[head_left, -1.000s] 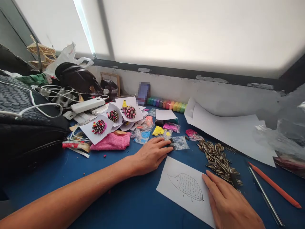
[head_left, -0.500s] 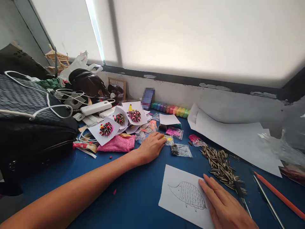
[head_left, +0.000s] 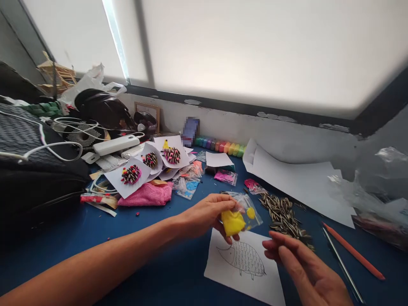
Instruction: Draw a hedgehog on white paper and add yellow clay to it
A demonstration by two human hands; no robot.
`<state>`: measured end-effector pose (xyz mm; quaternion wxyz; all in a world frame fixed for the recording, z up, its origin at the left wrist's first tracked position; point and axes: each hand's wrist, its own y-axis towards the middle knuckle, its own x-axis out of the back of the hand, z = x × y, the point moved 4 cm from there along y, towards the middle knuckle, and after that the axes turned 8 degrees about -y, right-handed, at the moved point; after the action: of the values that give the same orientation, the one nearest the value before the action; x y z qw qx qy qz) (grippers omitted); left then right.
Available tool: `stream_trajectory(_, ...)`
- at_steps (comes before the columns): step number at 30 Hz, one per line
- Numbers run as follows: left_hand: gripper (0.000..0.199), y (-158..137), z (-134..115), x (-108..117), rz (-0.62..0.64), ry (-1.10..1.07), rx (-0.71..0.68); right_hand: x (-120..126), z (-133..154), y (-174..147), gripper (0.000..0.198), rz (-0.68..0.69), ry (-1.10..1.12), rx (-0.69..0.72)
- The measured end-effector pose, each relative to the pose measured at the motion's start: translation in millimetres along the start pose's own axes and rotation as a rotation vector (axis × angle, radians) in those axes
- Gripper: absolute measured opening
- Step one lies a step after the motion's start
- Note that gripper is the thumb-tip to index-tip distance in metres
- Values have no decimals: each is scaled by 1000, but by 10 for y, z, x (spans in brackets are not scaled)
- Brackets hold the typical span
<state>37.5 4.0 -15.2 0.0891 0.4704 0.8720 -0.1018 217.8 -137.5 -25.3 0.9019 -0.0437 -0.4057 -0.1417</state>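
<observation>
Pinched in my left hand [head_left: 210,212] is a clear plastic bag of yellow clay [head_left: 233,222], held up over the far edge of a paper with a hedgehog drawing [head_left: 251,260]. My right hand [head_left: 306,267] hovers at the paper's right side, fingers apart and nothing in them. Beyond it lies a heap of striped sunflower seeds [head_left: 283,214], partly covered by my fingers.
Finished seed-and-clay hedgehogs on paper [head_left: 130,174] lie left, by a pink cloth [head_left: 146,194]. Bagged blue clay [head_left: 191,187] and pink clay [head_left: 225,176] sit mid-table. White sheets [head_left: 296,174], an orange pencil [head_left: 353,250] and a black bag [head_left: 38,170] surround the space.
My left hand has lifted the bag of yellow clay off the table and brought it nearer, over the drawing. My right hand has risen off the paper. The view has shifted slightly right.
</observation>
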Motion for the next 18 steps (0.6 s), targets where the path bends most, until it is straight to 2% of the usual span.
stream_trajectory(1, 40, -26, 50, -79, 46, -128, 60, 6, 6, -3, 47, 7, 95, -56)
stream_trajectory(3, 46, -70, 106, -179, 98, -237, 136, -21, 31, -5, 52, 65, 236, -116)
stream_trajectory(7, 52, -117, 119, -218, 91, -134, 176, -121, 143, -18, 41, 161, 370, -129)
stream_trajectory(11, 53, -133, 120, -202, 59, -57, 155, -173, 305, -68, 43, 192, 395, -111)
stream_trajectory(14, 47, -146, 124, -213, 68, -20, 138, -155, 348, -99, 42, 141, 383, -171)
stream_trajectory(18, 36, -174, 106, -255, 67, 32, 134, -162, 309, -85, 44, 190, 354, -151)
